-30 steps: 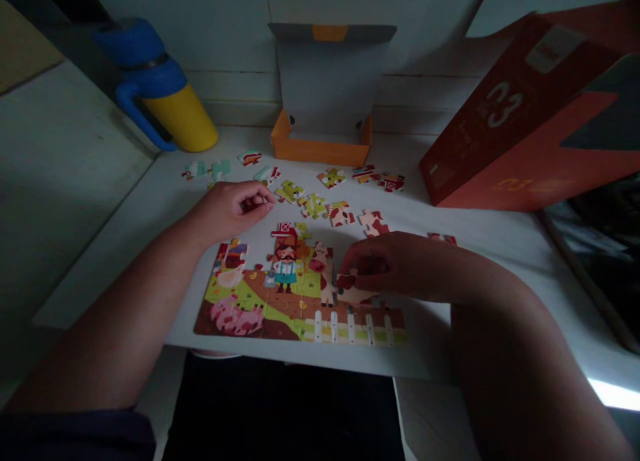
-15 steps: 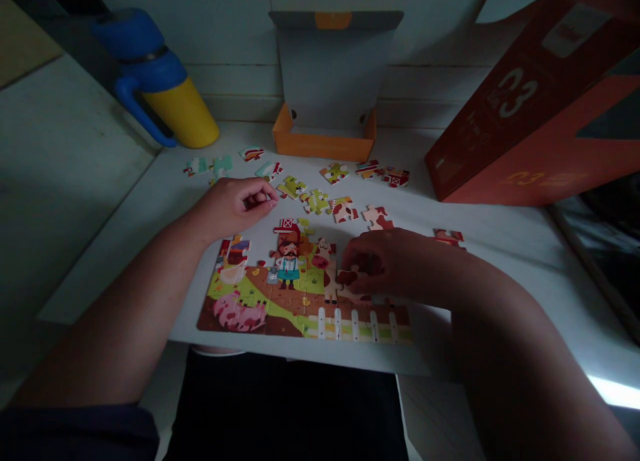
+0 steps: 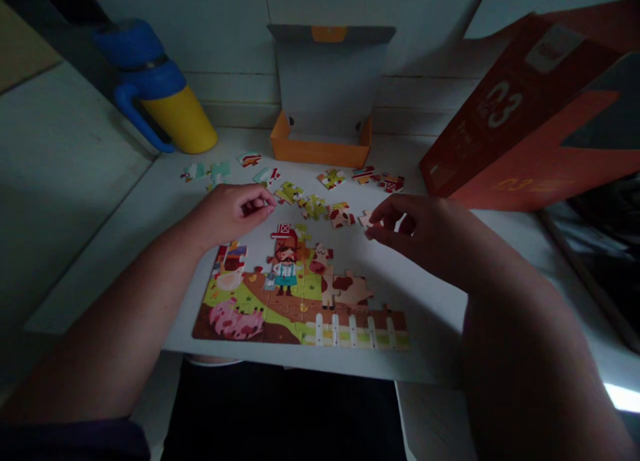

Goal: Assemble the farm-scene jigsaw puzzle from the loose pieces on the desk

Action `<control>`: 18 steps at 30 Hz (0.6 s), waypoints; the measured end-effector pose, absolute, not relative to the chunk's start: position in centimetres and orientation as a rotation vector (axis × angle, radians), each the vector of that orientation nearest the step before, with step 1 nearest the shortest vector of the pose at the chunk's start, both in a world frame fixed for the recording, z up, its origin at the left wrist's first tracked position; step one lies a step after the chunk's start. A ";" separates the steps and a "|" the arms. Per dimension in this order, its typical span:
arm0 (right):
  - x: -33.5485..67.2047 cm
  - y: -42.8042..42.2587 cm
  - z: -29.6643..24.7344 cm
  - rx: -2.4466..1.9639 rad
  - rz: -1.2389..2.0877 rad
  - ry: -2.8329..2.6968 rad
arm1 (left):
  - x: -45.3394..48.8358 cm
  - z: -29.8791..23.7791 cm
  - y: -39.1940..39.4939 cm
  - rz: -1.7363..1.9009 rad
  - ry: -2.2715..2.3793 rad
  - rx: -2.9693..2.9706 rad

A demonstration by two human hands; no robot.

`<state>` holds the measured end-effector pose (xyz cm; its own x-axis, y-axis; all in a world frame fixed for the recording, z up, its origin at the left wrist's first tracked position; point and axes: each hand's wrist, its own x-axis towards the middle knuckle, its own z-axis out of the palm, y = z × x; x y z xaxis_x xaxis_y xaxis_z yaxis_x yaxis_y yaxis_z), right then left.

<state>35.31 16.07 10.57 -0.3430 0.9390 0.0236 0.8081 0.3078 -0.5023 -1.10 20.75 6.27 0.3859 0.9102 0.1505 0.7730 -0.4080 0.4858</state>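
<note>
A partly joined farm jigsaw puzzle (image 3: 285, 307) lies flat near the table's front edge, showing a pig, a farmer, a cow and a white fence. My left hand (image 3: 240, 207) rests above its upper left part, fingers curled in and thumb against them; nothing shows in it. Over the table to the right, my right hand (image 3: 420, 227) has thumb and forefinger slightly apart at a pale puzzle piece (image 3: 366, 217), which the fingertips partly cover. A brown-and-cream cow-body piece (image 3: 350, 290) sits joined beside the cow's front.
Several loose puzzle pieces (image 3: 313, 207) are scattered behind the puzzle. An orange box (image 3: 320, 153) with its lid up stands at the back. A blue-and-yellow bottle (image 3: 185, 117) is at the back left, and a big red-orange box (image 3: 500, 134) leans at the right.
My right hand has let go of the cow-body piece in the puzzle and moved up and right to the pale loose piece. My left hand has stayed nearly still.
</note>
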 end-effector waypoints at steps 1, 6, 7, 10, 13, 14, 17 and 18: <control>35.2 16.0 10.7 -1.554 0.619 -2.278 | -1.1 6.3 20.8 0.557 1.470 2.316; 32.4 14.9 10.8 -1.340 1.085 -2.550 | -1.1 6.3 20.8 0.551 1.471 2.313; 31.7 14.6 10.8 -1.331 1.185 -2.588 | -1.1 6.3 20.8 0.555 1.469 2.318; 30.5 14.1 10.5 -1.372 1.302 -2.639 | -1.1 6.4 20.8 0.555 1.471 2.320; 30.3 14.0 10.3 -1.426 1.248 -2.659 | -1.1 6.5 20.8 0.557 1.471 2.309; 30.3 14.0 10.3 -1.431 1.235 -2.669 | -1.1 6.5 20.8 0.558 1.468 2.310; 30.4 14.0 10.4 -1.429 1.218 -2.679 | -1.1 6.6 20.8 0.544 1.465 2.318; 30.4 14.1 10.5 -1.421 1.225 -2.673 | -1.1 6.5 20.8 0.537 1.466 2.318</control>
